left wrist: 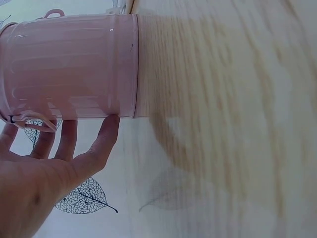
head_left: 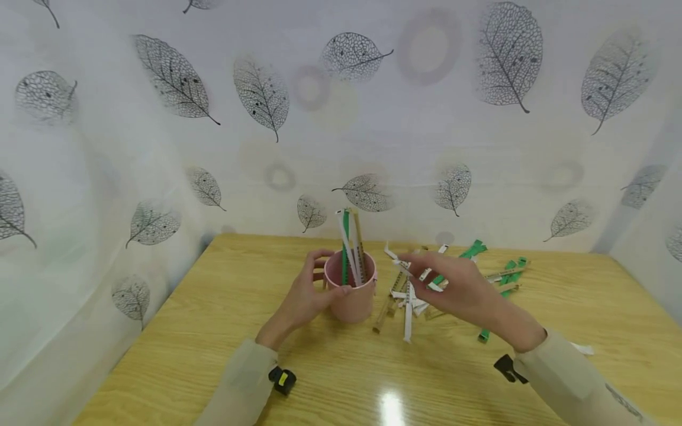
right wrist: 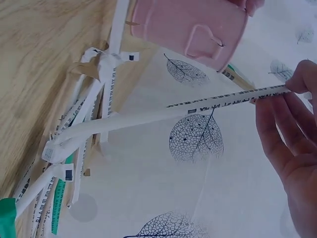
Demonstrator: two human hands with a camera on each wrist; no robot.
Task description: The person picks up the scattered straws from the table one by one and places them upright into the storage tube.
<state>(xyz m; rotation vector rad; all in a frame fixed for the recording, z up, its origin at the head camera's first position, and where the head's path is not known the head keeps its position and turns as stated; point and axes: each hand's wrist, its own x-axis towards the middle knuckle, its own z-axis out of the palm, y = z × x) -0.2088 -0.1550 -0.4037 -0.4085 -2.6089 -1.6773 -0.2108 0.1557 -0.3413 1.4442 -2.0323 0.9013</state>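
A small pink bucket with side handles stands upright on the table. My left hand grips it from the left, thumb near the front rim and fingers spread along the far side. Several slim paper-wrapped straws lean inside, among them a green straw and a brown straw. Right of the bucket, my right hand pinches one end of a white paper-wrapped straw between thumb and fingers. In the right wrist view that straw stretches across to the pile, its far end overlapping other straws.
A loose pile of white, brown and green straws lies beneath and around the right hand. More green and brown straws are farther right. A leaf-patterned curtain hangs behind the wooden table.
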